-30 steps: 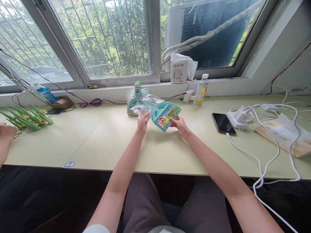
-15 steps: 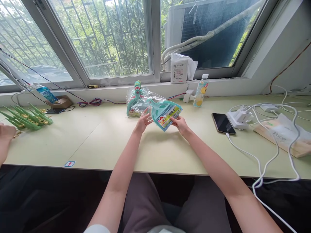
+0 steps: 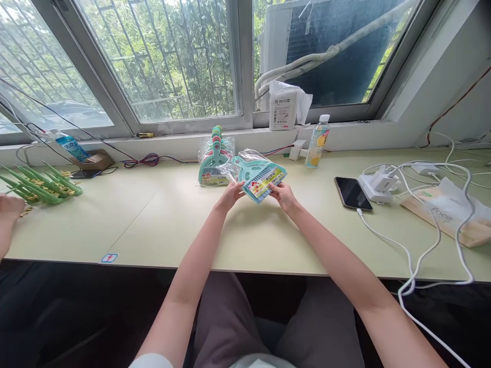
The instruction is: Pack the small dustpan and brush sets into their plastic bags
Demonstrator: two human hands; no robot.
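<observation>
A small teal dustpan and brush set [image 3: 264, 180] in clear plastic wrap is held tilted over the table, its yellow label facing up. My left hand [image 3: 232, 195] is closed on the set's lower left edge. On the lower right edge, my right hand [image 3: 283, 197] grips it, thumb on top. Just behind, to the left, stands a row of similar wrapped dustpan sets [image 3: 215, 166], their handles in several colours. The fingers under the held set are hidden.
A drink bottle [image 3: 317, 142], a phone [image 3: 353, 194] and a power strip [image 3: 378, 186] with white cables lie to the right. Green spiky pieces [image 3: 46, 186] are at the left, near another person's hand [image 3: 10, 210]. A tissue pack [image 3: 283, 107] rests on the sill.
My left hand has moved right and closed on the set's edge; its fingers were apart by the wrap before. The held set has turned slightly and its plastic wrap has shifted.
</observation>
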